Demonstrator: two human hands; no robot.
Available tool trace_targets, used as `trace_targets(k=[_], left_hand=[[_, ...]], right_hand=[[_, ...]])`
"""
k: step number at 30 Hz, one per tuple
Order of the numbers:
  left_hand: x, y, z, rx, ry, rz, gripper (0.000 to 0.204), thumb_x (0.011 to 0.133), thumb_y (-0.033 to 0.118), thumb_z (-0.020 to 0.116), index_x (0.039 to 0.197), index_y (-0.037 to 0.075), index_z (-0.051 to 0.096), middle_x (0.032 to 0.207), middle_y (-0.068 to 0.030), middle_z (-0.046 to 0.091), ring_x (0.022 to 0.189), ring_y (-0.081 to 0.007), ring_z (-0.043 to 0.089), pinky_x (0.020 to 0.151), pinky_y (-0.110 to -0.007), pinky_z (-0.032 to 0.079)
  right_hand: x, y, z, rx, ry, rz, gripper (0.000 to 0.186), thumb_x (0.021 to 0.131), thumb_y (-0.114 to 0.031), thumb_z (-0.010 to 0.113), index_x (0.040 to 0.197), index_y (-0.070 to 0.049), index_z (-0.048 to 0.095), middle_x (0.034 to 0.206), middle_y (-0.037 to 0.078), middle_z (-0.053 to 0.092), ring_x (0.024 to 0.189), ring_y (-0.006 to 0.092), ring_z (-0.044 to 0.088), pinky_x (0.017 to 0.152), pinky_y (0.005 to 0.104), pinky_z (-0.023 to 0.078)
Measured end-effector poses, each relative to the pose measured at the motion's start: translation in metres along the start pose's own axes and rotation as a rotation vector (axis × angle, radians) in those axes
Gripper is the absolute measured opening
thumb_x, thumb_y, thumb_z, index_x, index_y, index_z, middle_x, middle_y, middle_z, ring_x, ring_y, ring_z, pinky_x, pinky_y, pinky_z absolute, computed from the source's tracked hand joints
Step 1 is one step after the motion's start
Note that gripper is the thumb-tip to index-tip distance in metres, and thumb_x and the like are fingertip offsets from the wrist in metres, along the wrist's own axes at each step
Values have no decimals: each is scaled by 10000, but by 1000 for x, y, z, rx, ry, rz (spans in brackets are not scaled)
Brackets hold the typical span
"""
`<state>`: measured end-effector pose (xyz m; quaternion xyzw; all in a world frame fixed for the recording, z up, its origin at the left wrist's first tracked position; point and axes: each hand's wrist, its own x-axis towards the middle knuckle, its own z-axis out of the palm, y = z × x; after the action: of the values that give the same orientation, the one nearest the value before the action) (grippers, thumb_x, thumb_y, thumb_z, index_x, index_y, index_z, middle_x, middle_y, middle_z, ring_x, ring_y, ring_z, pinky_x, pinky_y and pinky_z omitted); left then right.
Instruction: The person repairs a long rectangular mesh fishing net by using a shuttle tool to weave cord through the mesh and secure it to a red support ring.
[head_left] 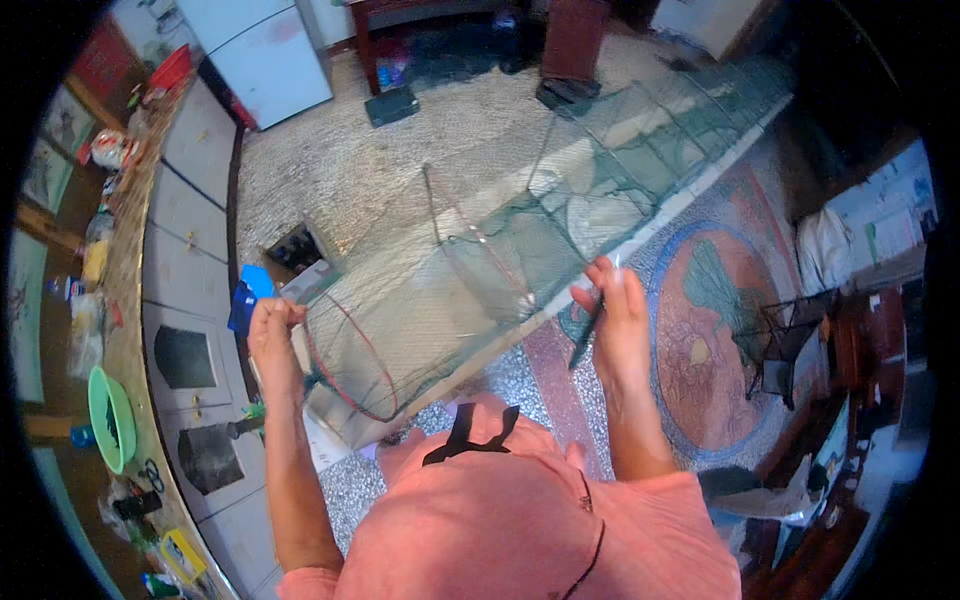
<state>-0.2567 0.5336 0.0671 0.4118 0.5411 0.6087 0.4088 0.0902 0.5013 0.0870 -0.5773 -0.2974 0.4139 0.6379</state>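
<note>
A long green mesh net (pixel 480 265) with several crosswise frames stretches over a pale, long surface, running from just ahead of me to the far right. At its near left end is a red hoop (pixel 372 345). My left hand (pixel 275 335) is closed beside that end; whatever its fingers pinch is too small to make out. Over the net's near edge, my right hand (pixel 622 325) is raised, closed around a slim dark tool (pixel 584 345) that points downward. The tool's exact kind is not clear.
A blue packet (pixel 248 292) lies beyond my left hand, near a dark open box (pixel 297 247). Grey cabinets (pixel 195 250) line the left, with a green basin (pixel 112 420) on the counter. A white fridge (pixel 262 65) stands far left; dark furniture (pixel 860 350) is at right.
</note>
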Motion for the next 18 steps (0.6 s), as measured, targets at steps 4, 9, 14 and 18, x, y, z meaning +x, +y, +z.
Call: trace_targets(k=[4,9,14,18], left_hand=[[-10,15,4,270,-28,77,170,884,134,508,803,14,598,809,-41,603,800,-122,547,765,-254,426],[-25,5,-13,281,-105,190,116,879,82,520,837,0,590,865,-43,583,833,-120,524,759,-243,412],[-48,5,-21,536,-147,331,99,869,86,536,855,2,585,952,-80,564,846,-161,527,730,-257,419],[-56,5,-21,549,-148,333,91,859,85,541,854,4,582,1014,-108,553,898,-216,531,772,-299,422]], right_hand=[[-45,-24,8,-426,51,-644,253,964,-236,381,981,-2,476,1184,158,474,1019,232,519,801,332,478],[-43,-78,67,-185,-617,-318,160,928,-146,462,890,-3,523,827,59,527,739,156,531,618,259,436],[-17,-51,166,-641,-1024,-871,75,779,-88,620,829,-33,610,747,70,541,748,252,542,645,343,438],[-15,-9,205,-822,-1050,-1009,46,740,-89,635,786,-87,637,754,63,556,780,264,541,650,345,444]])
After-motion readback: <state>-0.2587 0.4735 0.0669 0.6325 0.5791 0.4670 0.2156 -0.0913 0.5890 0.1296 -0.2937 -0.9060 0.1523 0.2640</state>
